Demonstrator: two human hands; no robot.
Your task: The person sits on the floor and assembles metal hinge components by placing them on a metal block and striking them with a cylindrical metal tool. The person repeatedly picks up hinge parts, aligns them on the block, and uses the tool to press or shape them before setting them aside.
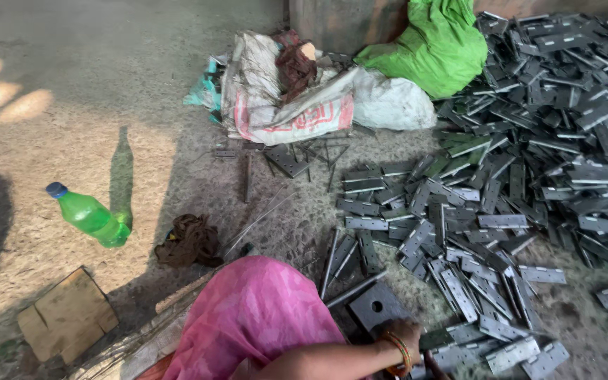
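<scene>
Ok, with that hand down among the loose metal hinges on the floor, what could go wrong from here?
1. The hand rests against bare-edged metal hinges; a cut or pinch looks possible.
2. The pile is heaped high at the right; pulling pieces out could make it slide toward the arm.
3. Thin rods lie loose on the floor beside the knee, so snagging the pink cloth seems possible.

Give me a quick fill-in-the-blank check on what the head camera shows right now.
1. The plastic bottle lying on the ground is ____ with a blue cap.
2. The big heap of flat grey metal hinges lies to the ____ of the picture.
3. The person's hand wears ____ at the wrist.
4. The cloth draped over the person's knee is ____.

Missing words: green; right; bangles; pink
</scene>
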